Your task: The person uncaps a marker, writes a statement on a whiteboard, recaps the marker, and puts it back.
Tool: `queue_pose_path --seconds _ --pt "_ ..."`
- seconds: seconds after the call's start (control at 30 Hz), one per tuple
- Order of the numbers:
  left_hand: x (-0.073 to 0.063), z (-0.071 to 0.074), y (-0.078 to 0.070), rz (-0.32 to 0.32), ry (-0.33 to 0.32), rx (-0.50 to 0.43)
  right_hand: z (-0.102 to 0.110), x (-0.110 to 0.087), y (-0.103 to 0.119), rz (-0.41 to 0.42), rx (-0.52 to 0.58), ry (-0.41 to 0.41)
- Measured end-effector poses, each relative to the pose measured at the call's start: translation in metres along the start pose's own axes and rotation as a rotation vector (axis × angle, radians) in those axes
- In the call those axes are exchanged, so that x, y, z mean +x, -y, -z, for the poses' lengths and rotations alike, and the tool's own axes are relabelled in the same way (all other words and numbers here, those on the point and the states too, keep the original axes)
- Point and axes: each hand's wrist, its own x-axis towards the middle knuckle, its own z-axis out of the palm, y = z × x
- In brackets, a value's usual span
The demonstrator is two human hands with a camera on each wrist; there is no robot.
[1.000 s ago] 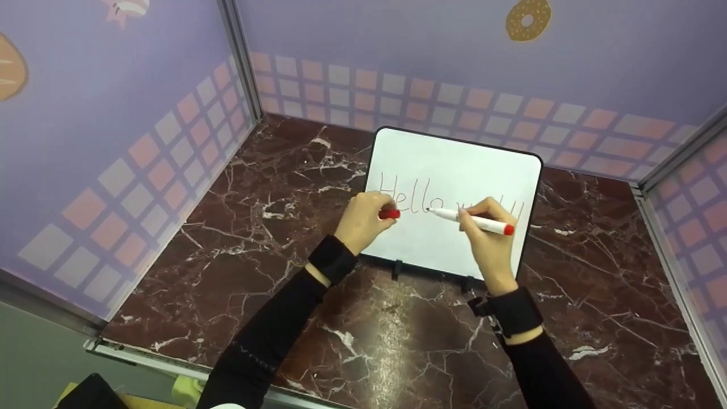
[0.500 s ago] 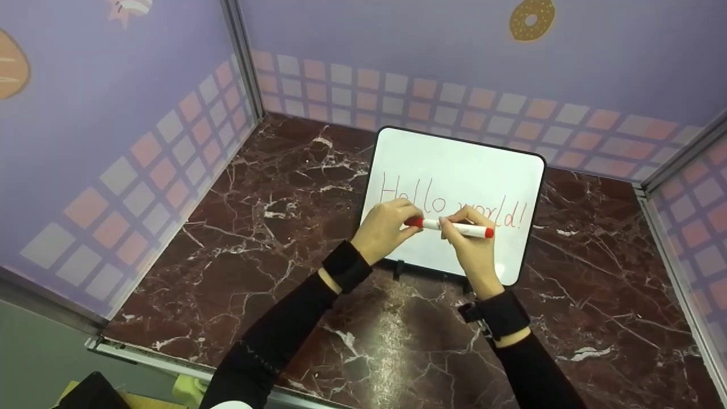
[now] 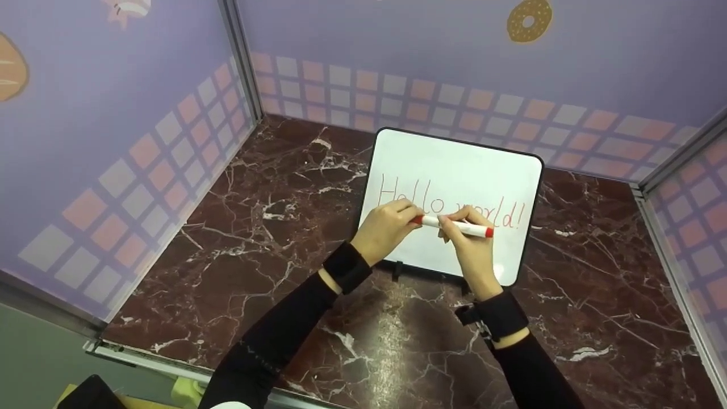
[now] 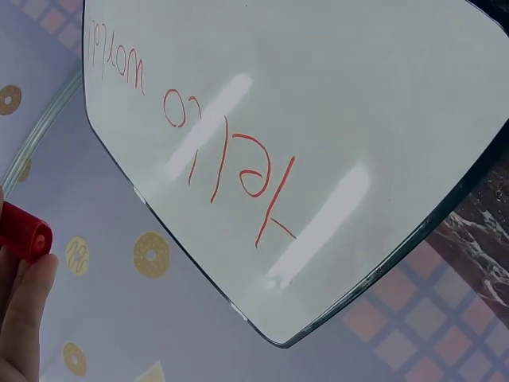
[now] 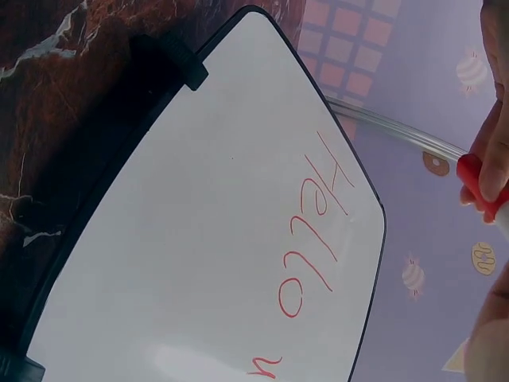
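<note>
My left hand (image 3: 385, 232) pinches a red marker cap (image 4: 29, 232) between thumb and fingers. In my right hand (image 3: 476, 253) is a white whiteboard marker (image 3: 476, 229) with a red end, gripped by its barrel and pointing left. The cap sits over the marker's tip, which is hidden, so the two hands meet along one line in the head view. Behind them leans a black-framed whiteboard (image 3: 454, 156), with "Hello world!" handwritten on it in red; the hands overlap part of the writing in the head view.
Small black feet (image 3: 396, 271) prop up the board's lower edge on a dark red marbled tabletop (image 3: 255, 238). Purple patterned walls (image 3: 375, 34) enclose the table at the back and sides. A metal rail (image 3: 147, 363) runs along the front edge.
One second ago the marker's tip was bare and the hands were apart. The right hand moved left, the left hand right, and the cap met the tip; since then both have barely moved.
</note>
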Motion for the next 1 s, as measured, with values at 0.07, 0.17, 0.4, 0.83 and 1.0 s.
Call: queue_pose_path --seconds 0.07,0.17,0.4,0.83,1.0 --pt "-0.001 -0.002 0.002 0.019 0.011 -0.036 0.004 0.002 0.002 -0.014 -0.045 0.032" --pt "-0.003 -0.003 0.006 0.048 0.028 -0.061 0.012 0.004 0.006 0.035 -0.170 0.049" --pt "-0.006 -0.004 0.010 0.070 0.044 0.075 0.026 0.006 0.018 0.542 -0.804 0.069" --pt "-0.008 -0.001 0.001 0.052 0.080 0.254 0.008 0.003 -0.004 0.876 -1.299 0.144" --pt "-0.006 0.009 0.010 0.105 0.174 0.263 0.019 0.006 0.002 0.799 -1.260 0.110"
